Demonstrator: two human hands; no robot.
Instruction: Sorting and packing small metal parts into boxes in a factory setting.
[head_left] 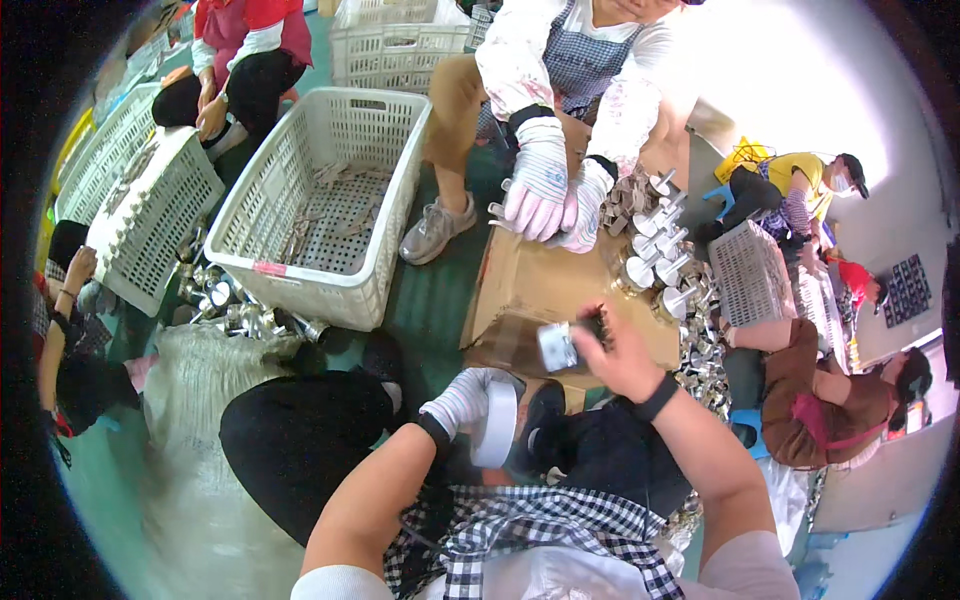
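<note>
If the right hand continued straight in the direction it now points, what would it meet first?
The right hand, holding a small metal piece, points up and left over the cardboard box. It would probably meet the box's surface first, though depth is hard to judge.

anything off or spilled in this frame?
Some looks loose. Shiny metal parts lie on the floor beside the white basket, outside it. More metal parts lie heaped past the right edge of the cardboard box. The left hand holds a white tape roll; the right hand grips a small metal piece.
</note>
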